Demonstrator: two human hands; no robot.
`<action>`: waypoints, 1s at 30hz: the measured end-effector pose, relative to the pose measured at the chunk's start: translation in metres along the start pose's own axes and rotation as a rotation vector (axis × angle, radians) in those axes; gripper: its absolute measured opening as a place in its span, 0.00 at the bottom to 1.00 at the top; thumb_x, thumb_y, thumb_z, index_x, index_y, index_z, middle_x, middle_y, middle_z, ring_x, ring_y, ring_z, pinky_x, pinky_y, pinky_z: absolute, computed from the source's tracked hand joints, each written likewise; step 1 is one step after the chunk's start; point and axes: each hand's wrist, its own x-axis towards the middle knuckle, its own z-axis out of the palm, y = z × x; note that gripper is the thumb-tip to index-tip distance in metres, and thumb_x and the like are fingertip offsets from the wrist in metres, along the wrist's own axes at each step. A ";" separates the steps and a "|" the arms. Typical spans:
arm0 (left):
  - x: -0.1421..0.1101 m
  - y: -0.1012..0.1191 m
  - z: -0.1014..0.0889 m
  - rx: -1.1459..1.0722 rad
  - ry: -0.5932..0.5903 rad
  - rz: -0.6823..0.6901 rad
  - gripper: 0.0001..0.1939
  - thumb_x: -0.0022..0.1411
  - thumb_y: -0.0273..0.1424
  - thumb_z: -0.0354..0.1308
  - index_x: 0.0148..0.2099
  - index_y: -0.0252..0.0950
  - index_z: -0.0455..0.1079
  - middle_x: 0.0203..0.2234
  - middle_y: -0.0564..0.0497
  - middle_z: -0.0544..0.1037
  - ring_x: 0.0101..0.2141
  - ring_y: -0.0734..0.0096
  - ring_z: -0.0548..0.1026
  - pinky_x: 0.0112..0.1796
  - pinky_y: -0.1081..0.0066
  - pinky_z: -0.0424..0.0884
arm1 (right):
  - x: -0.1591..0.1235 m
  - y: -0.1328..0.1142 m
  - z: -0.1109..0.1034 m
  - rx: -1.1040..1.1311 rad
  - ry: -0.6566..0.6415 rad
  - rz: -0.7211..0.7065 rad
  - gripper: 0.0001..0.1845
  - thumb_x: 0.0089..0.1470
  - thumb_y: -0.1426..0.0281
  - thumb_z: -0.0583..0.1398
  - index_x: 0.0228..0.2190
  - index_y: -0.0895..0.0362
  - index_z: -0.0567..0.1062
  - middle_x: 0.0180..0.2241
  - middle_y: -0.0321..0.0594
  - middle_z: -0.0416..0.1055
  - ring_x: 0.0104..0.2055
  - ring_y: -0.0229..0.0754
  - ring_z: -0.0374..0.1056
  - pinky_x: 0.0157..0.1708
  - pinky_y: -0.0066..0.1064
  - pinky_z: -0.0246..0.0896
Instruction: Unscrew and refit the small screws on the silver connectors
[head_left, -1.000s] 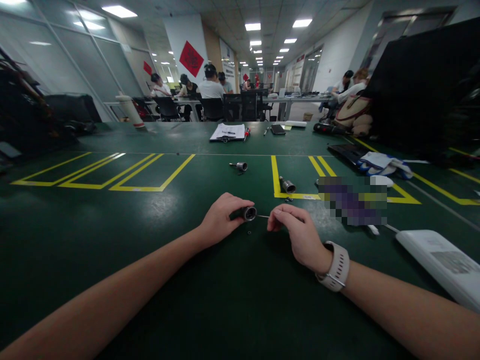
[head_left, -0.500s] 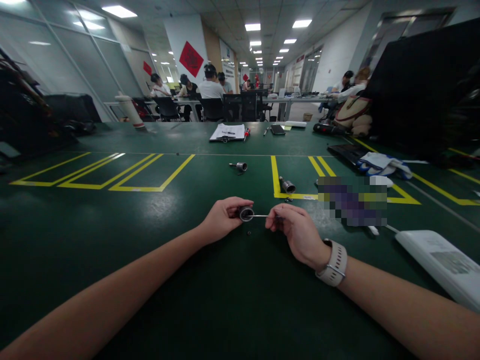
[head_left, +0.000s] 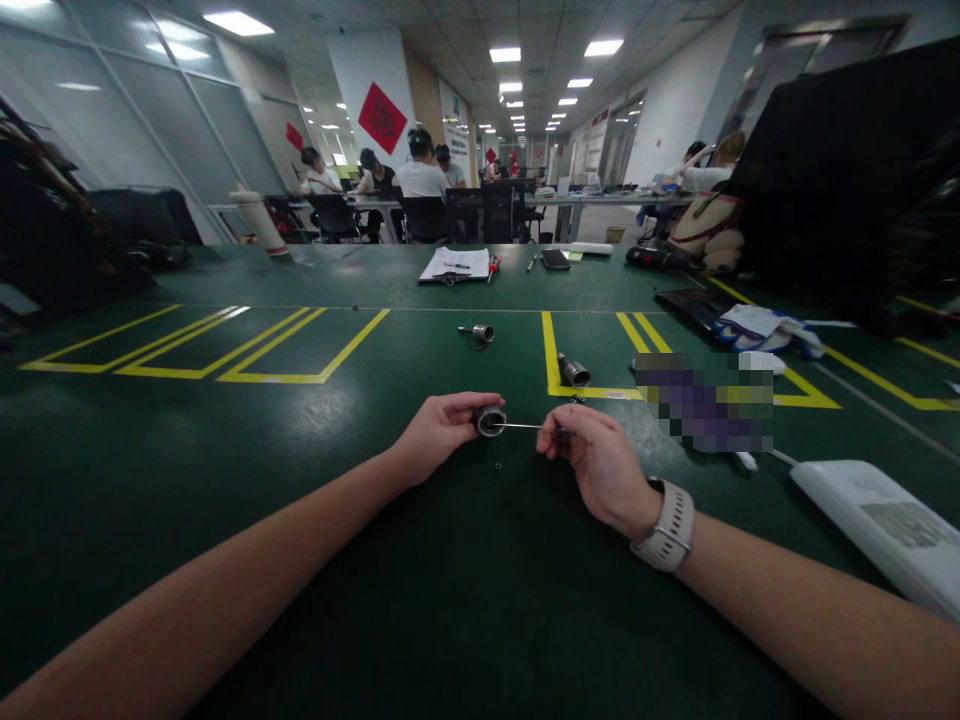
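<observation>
My left hand point(head_left: 442, 435) is closed round a hollow metal cup-shaped part point(head_left: 491, 422), its round opening turned toward me and to the right. Between the fingertips of my right hand point(head_left: 589, 450) is a thin metal rod point(head_left: 521, 426), whose left end reaches into that opening. The rod's other end is hidden in the fingers, so its kind does not show. Just below the held part, a tiny nut-like ring point(head_left: 498, 466) lies on the table. Two similar metal cups lie farther off, one with a stem point(head_left: 483, 333) and one inside yellow tape point(head_left: 576, 373).
Small dark pieces point(head_left: 577, 399) lie behind my right hand. A blurred-out purple item point(head_left: 701, 405), a white box point(head_left: 885, 520) and a cloth point(head_left: 772, 328) are on the right. A clipboard with paper point(head_left: 455, 264) and a phone point(head_left: 555, 260) sit toward the far edge.
My left hand and the metal cup have shifted slightly left and up. My right hand has moved a little right, and more of the rod shows outside the opening.
</observation>
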 end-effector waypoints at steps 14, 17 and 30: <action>0.000 -0.005 -0.001 0.036 0.050 0.023 0.22 0.48 0.20 0.60 0.49 0.33 0.70 0.46 0.46 0.76 0.46 0.65 0.74 0.55 0.57 0.63 | -0.004 -0.007 0.003 -0.160 -0.018 -0.011 0.13 0.48 0.69 0.54 0.15 0.56 0.69 0.15 0.34 0.62 0.21 0.37 0.58 0.25 0.32 0.51; -0.001 -0.003 0.000 0.032 0.054 0.005 0.22 0.48 0.20 0.60 0.48 0.33 0.71 0.46 0.46 0.76 0.46 0.64 0.74 0.55 0.58 0.64 | -0.003 -0.001 0.000 -0.199 -0.024 -0.048 0.12 0.49 0.70 0.54 0.18 0.57 0.70 0.17 0.33 0.64 0.22 0.37 0.59 0.26 0.31 0.52; -0.002 0.001 0.002 -0.023 0.048 -0.040 0.21 0.47 0.18 0.60 0.47 0.31 0.71 0.45 0.45 0.77 0.45 0.64 0.75 0.53 0.58 0.65 | -0.007 0.002 -0.003 -0.409 -0.030 -0.220 0.13 0.53 0.71 0.53 0.19 0.57 0.69 0.18 0.33 0.64 0.24 0.37 0.61 0.26 0.30 0.55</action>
